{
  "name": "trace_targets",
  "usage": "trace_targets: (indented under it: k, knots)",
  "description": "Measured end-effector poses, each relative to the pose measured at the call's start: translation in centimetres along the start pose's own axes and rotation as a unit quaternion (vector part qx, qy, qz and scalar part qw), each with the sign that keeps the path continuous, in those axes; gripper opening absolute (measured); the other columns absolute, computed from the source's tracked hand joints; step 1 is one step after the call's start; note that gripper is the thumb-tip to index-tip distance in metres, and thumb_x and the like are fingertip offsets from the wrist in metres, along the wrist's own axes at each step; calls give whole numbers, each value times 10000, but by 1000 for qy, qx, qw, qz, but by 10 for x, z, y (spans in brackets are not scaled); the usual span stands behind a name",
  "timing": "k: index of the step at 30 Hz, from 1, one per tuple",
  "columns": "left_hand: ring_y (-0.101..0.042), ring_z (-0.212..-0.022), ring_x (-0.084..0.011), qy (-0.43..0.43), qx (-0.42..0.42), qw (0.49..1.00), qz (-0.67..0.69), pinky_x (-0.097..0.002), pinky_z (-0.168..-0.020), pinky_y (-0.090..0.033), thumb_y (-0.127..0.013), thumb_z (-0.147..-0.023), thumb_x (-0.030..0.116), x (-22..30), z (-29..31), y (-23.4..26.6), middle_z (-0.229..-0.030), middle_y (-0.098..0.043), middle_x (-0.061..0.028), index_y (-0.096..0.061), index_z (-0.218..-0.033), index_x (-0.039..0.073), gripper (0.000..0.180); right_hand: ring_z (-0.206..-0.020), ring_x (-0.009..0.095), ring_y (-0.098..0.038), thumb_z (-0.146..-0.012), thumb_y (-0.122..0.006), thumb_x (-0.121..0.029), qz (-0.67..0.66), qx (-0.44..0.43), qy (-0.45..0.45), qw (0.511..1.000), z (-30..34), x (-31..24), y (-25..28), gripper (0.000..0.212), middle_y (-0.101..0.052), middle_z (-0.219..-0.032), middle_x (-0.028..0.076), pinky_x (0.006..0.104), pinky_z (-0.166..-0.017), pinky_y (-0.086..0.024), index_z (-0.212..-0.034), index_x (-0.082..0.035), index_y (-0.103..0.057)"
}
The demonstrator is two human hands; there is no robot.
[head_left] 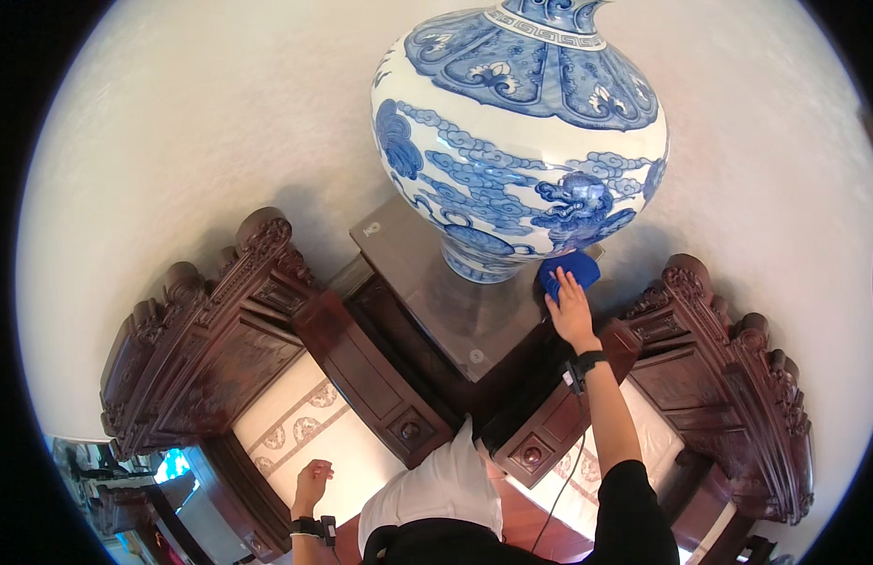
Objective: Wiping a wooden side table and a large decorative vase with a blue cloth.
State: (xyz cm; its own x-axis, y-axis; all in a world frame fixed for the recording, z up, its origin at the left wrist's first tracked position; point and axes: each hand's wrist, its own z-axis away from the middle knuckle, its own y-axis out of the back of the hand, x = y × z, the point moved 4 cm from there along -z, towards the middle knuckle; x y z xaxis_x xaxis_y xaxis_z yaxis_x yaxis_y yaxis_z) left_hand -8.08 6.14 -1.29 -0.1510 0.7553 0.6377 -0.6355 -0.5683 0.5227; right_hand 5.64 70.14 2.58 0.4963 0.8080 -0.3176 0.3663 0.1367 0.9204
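My right hand (572, 306) reaches forward to the right edge of the corner table (427, 282). Its fingers lie over a bunched blue cloth (579, 270) and hold it against that edge, just under the vase's bulge. A large blue-and-white porcelain vase (521, 141), painted with clouds and a dragon-like figure, stands upright on the table; its top is cut off by the frame. My left hand (311, 482) hangs over the seat of the left armchair, fingers loosely curled and slightly apart, with nothing visible in it.
Carved dark wooden armchairs stand on both sides: a left armchair (361, 363) and a right armchair (549, 428), each with a pale patterned cushion. A thin cable (570, 476) hangs from my right wristband. The pale wall (220, 113) rises behind the vase.
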Motion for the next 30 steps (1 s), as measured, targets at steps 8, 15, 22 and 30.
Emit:
trace_targets:
  k: [8,15,22,30]
  knots:
    - [-654,-754,-187,-1,-34,999,15,-290,-702,-521,-513,-915,168,7,-13,-16,-827,-665,-121,-610,-992,-22,227,-1312,245,-353,-898,-519,-288,29,-28,41,998,39,-61,5,485,-391,-1421,64,389,-1073,-287,-1335,-94,-442]
    - [-650,-722,-164,-13,0,999,31,-274,-665,-511,-538,-884,128,0,-11,-13,-790,-671,-100,-625,-950,2,167,-1279,291,-391,-890,-530,-268,3,-9,-2,1000,0,-30,-6,498,-417,-1395,112,368,-1042,-326,-1282,29,-455]
    - [-654,-720,-168,25,11,999,40,-278,-668,-513,-539,-886,144,-15,-2,-8,-799,-673,-102,-626,-965,5,182,-1115,397,-477,-888,-514,-279,-4,-15,-35,999,-63,24,-10,383,-555,-1163,239,441,-959,-372,-1122,21,-563]
    - [-651,-749,-185,30,-4,998,49,-288,-698,-523,-511,-918,170,-30,-9,-12,-829,-664,-122,-609,-986,-29,233,-1269,328,-379,-895,-515,-266,21,-19,-30,999,-29,-12,-22,459,-454,-1337,162,462,-1061,-272,-1265,2,-469]
